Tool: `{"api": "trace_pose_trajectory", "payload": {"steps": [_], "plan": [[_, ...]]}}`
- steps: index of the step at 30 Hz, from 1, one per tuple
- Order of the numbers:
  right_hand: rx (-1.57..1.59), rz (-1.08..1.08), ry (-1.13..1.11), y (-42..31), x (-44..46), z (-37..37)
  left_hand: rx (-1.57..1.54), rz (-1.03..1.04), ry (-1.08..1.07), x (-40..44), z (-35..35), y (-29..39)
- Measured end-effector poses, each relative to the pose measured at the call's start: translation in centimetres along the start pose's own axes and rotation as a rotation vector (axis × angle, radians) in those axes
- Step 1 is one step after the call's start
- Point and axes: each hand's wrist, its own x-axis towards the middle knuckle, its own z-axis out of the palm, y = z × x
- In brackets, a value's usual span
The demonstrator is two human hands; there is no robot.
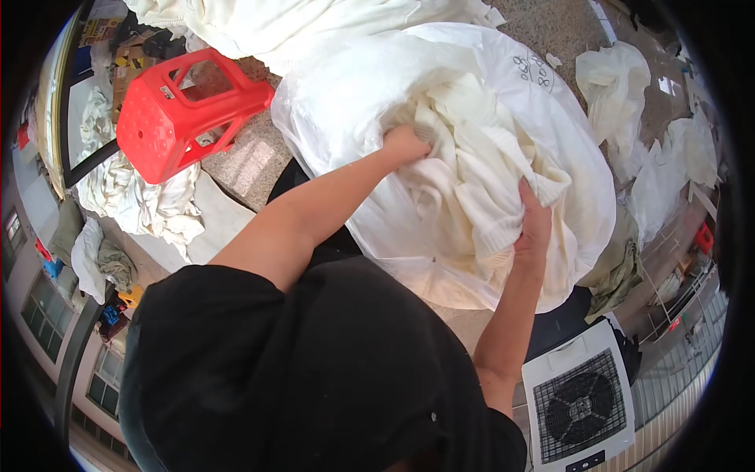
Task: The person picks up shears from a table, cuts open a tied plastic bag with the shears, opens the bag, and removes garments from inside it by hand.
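Inside the mouth of a big white bag (338, 102), a bundle of cream knitted clothes (476, 161) lies between the person's two hands. The left hand (406, 144) is at the bundle's left edge, its fingers curled closed on a ribbed piece of knit, with the fingertips tucked out of sight. The right hand (535, 220) is at the other side, nearer the wearer; one digit points up along a fold of the knit, and a ribbed hem lies just beside the wrist. The rest of its fingers are hidden, so I cannot tell whether they pinch the cloth or only press against it.

There is one bag with the hands in it, one red stool (145, 130) tipped on its side at the left, and one boxy fan (580, 405) at the lower right. Two other heaps show, a white pile (291, 27) beyond the bag and a crumpled heap (145, 200) below the stool. How many garments make up the bundle (they overlap too much) cannot be counted.

Dark handwriting (533, 71) runs in two rows on the bag's far right side, turned at an angle; the figures look like eights and zeros, though their order is unsure. A small label (167, 93) on the stool is too tiny to read.
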Motion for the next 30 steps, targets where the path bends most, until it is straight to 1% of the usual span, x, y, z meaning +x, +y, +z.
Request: {"api": "trace_pose_trajectory", "payload": {"steps": [2,3,5,6,8,9,11,12,14,15,17,18,20,21,23,25,26,27,28,29,30], "plan": [[-0.01,0.001,-0.016,0.0,0.1,-0.1,-0.029,-0.159,-0.063,-0.3,-0.7,1.0],[-0.026,0.003,-0.022,0.1,0.3,-0.2,-0.028,-0.159,-0.057,-0.6,-0.6,1.0],[-0.034,0.006,-0.027,0.0,0.2,0.2,-0.378,-0.15,0.085,-1.4,-0.3,1.3],[-0.048,0.001,-0.017,-0.1,-0.1,0.5,-0.371,-0.15,0.082,-1.0,0.1,1.0],[-0.062,-0.005,-0.008,-0.1,-0.2,0.6,-0.791,-0.399,-0.324,-0.4,0.6,1.0],[-0.078,-0.014,-0.012,-0.1,-0.1,0.7,-0.79,-0.396,-0.319,-0.4,0.9,0.9],[-0.094,-0.03,-0.022,0.2,0.0,0.9,-0.727,-0.352,-0.244,-1.8,0.2,2.5],[-0.121,-0.062,-0.041,0.4,0.1,0.8,-0.727,-0.347,-0.244,-1.6,0.6,1.9],[-0.153,-0.095,-0.05,0.5,-0.1,0.6,0.336,0.232,0.493,-1.7,1.7,0.8],[-0.154,-0.088,-0.032,0.6,-0.2,0.7,0.331,0.232,0.49,-1.4,2.1,0.4],[-0.153,-0.075,-0.014,0.6,-0.3,0.8,0.079,0.004,0.099,-1.6,1.1,0.8],[-0.177,-0.09,-0.006,0.4,-0.4,1.0,0.081,0.0,0.098,-1.9,1.0,0.7],[-0.195,-0.104,0.001,0.6,-0.4,1.1,-0.011,0.036,0.183,-2.6,0.8,0.4],[-0.194,-0.108,-0.011,0.6,-0.2,1.0,-0.008,0.039,0.184,-2.6,0.5,0.2],[-0.192,-0.115,-0.02,0.7,-0.3,1.0,-0.351,-0.036,0.092,-3.1,-0.3,0.1],[-0.148,-0.143,-0.03,0.6,-0.5,1.5,-0.371,0.162,0.148,-5.4,1.2,2.4],[-0.146,-0.142,-0.036,0.1,-0.8,1.9,-0.329,0.403,0.189,-8.2,2.7,4.5],[-0.196,-0.08,-0.067,-0.8,-1.3,2.3,-0.283,0.641,0.224,-10.9,3.7,6.5],[-0.248,-0.021,-0.096,-1.3,-1.6,2.6,-0.268,0.646,0.038,-12.4,3.2,8.2],[-0.251,-0.024,-0.094,-1.5,-1.6,2.6,-0.255,0.653,-0.148,-13.0,2.9,9.2],[-0.367,0.008,-0.21,-1.8,-1.5,2.5,-0.261,0.659,-0.15,-13.0,2.9,9.1]]}}
